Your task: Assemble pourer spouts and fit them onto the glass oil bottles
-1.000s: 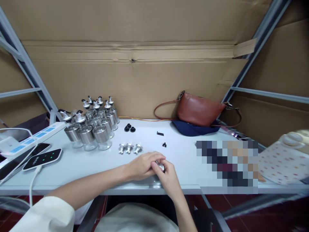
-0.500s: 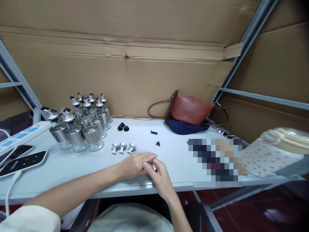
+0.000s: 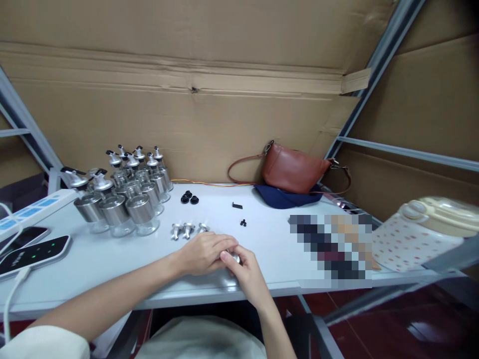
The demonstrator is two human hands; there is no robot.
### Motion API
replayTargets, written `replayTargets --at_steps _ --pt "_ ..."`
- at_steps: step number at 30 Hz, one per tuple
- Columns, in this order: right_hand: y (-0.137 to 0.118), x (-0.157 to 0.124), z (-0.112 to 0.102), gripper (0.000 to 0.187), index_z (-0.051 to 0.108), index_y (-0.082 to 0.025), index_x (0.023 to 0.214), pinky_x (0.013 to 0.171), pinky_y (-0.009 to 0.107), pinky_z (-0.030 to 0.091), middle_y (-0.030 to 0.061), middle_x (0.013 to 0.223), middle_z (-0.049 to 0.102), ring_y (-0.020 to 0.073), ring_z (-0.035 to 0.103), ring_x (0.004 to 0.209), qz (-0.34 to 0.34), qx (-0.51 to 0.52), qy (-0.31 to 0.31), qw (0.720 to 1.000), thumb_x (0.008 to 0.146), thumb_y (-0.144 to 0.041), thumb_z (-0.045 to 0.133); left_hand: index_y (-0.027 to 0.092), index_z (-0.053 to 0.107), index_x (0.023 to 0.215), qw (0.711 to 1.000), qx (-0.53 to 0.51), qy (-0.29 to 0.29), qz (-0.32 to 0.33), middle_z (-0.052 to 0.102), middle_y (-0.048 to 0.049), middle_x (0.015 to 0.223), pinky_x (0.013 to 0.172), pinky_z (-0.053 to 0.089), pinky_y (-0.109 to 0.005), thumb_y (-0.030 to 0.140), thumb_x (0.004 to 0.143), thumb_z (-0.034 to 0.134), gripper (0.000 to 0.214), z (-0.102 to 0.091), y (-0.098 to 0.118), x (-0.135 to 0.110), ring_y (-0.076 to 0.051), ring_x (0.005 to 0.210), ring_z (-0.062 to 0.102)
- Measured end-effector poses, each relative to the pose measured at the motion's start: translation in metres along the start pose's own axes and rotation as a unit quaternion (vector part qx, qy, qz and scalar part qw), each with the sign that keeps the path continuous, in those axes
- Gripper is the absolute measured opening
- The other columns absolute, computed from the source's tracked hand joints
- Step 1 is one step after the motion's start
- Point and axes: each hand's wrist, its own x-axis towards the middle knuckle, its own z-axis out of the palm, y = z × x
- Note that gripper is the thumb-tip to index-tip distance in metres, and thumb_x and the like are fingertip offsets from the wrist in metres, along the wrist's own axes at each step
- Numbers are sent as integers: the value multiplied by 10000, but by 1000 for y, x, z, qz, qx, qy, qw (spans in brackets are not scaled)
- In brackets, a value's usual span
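Near the front edge of the table, my left hand and my right hand are closed together around a small silver part. It looks like a pourer spout, but only a shiny bit shows between the fingers. My left hand lies over the top of it, and my right thumb presses from the near side. Just beyond my left hand, three silver pourer spouts rest in a row, the rightmost partly hidden by that hand. Farther back lie three black stoppers. Several tiny black pieces are to the right.
Several glass bottles with steel bands stand at the left, some topped with pourers. A power strip and a black device lie left of them. A thin black piece, brown bag, navy cap and dotted container are rightward.
The view has shifted slightly, so the table's contents sit a little farther left. My hands stay together around the silver part, with only a slight shift of the fingers.
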Motion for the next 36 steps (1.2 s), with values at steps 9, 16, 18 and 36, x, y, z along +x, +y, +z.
replayTargets --at_steps 9,16,18,36 --pt "3 2 -5 404 536 -182 683 588 246 330 -26 620 446 127 390 614 -19 9 -48 999 812 -564 508 145 518 908 999 27 -26 12 632 -86 833 645 449 -265 315 979 236 337 -1 -8 -1 -148 698 590" --pt "12 2 -7 372 461 -196 695 538 227 284 -57 618 356 96 306 563 -9 48 -62 997 833 -539 510 134 511 955 999 20 -26 -27 645 -75 813 684 412 -283 386 979 207 395 -1 -8 -1 -158 703 583" --pt "12 1 -7 360 460 -197 698 536 230 274 -60 611 342 94 295 556 -9 53 -64 996 843 -524 503 129 513 962 999 23 -33 -33 642 -83 822 684 410 -287 396 977 189 421 -2 -7 0 -164 707 582" --pt "7 4 -5 468 448 -171 460 420 229 151 -39 463 380 63 281 435 43 122 28 991 731 -511 619 153 519 915 975 -171 -40 -137 627 -47 787 680 473 -238 308 963 301 272 0 3 -3 -130 714 599"
